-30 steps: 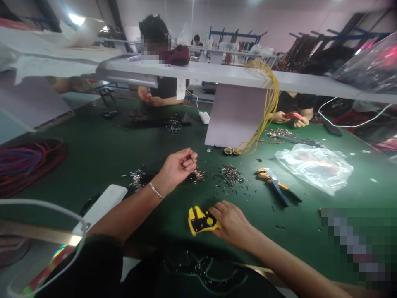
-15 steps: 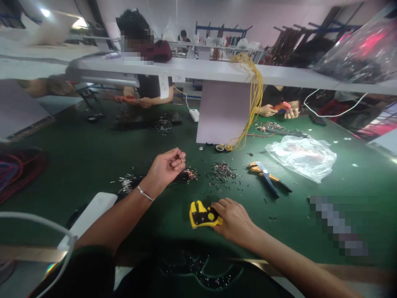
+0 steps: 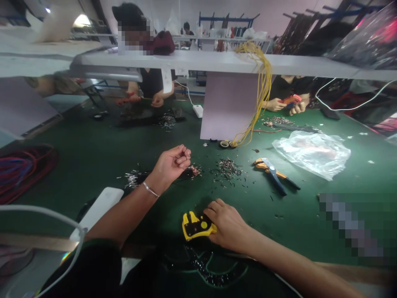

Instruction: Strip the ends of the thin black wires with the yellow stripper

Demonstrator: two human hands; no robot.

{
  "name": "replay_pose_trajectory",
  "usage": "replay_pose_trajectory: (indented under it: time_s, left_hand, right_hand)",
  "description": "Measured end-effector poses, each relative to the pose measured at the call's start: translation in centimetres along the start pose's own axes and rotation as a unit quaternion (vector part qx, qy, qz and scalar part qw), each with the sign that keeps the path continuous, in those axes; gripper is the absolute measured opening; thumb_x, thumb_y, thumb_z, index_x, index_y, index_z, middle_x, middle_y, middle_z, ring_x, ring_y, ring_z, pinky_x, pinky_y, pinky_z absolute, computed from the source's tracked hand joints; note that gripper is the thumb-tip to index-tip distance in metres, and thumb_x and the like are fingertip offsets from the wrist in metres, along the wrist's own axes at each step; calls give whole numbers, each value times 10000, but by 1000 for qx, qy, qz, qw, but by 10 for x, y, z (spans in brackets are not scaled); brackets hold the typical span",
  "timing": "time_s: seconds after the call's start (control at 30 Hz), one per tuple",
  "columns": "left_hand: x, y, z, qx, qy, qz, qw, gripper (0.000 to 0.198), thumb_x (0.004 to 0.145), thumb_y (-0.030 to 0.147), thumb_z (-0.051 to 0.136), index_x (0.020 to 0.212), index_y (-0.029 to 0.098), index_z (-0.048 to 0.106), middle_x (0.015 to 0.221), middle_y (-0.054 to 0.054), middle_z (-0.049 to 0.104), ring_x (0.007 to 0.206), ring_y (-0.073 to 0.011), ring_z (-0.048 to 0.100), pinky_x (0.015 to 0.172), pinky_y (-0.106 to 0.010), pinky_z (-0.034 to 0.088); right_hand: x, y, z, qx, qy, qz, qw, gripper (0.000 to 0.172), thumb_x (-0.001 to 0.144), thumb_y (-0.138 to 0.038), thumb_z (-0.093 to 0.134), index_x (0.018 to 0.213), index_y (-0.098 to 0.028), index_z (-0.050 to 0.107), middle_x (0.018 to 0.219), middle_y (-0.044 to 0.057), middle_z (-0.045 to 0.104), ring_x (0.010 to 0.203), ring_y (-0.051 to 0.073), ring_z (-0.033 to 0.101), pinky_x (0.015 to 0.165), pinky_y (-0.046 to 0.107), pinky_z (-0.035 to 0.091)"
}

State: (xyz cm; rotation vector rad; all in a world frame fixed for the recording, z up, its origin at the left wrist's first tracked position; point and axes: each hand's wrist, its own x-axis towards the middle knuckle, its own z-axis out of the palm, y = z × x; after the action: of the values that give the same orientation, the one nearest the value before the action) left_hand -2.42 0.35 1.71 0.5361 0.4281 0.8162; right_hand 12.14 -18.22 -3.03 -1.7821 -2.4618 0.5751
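Note:
My right hand (image 3: 228, 227) is wrapped round a yellow and black wire stripper (image 3: 198, 226), whose jaws point left above the near part of the table. Farther up and to the left, my left hand (image 3: 173, 163) has its fingers curled together. Anything pinched in them is too small to make out. Beneath that hand and wrist lies a bundle of short black wires (image 3: 185, 174), with silvery ends to the left and copper ends to the right. A heap of short dark clippings (image 3: 228, 169) lies to the right of my left hand.
An orange and blue wire stripper (image 3: 273, 174) and a clear plastic bag (image 3: 313, 151) lie on the right. Yellow wires (image 3: 263, 91) hang from a raised shelf (image 3: 186, 63). A white slab-like object (image 3: 101, 209) is beside my left forearm. Two co-workers' hands (image 3: 158, 99) (image 3: 297, 106) work opposite.
My right hand has brought the wire stripper a little left and closer to me. My left hand keeps its curled pose over the wires. The whole view has shifted slightly.

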Motion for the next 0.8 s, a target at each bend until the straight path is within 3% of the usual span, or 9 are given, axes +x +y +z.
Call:
replay_pose_trajectory:
  time_s: [0.33,0.43,0.6,0.8]
  left_hand:
    - [0,2,0,4,15,7,1000,209,865,49,483,670,105,536,665,-31,538,396,-2,320,401,-143,313]
    - [0,2,-1,11,9,11,1000,212,873,55,480,675,97,542,663,-29,532,398,0,320,398,-142,307]
    - [1,2,-2,20,10,12,1000,233,891,62,460,674,87,541,664,-27,526,397,4,322,394,-137,303]
    - [2,2,-1,26,14,12,999,237,891,61,454,670,90,535,662,-25,522,397,2,323,392,-135,308]
  right_hand:
    - [-8,7,-2,47,32,-61,997,408,811,-456,635,1100,-169,648,1063,120,643,988,275,554,803,384,484]
    - [-6,11,-2,91,75,-110,987,359,918,-364,514,1177,-139,622,1118,135,657,1046,264,561,888,405,490]
    - [21,25,9,80,105,-220,966,358,953,-176,402,1224,-101,625,1287,160,620,1287,251,489,1114,428,356]
    - [48,45,11,21,58,-251,966,340,955,-196,454,1241,-175,635,1378,107,576,1365,244,425,1168,487,251]
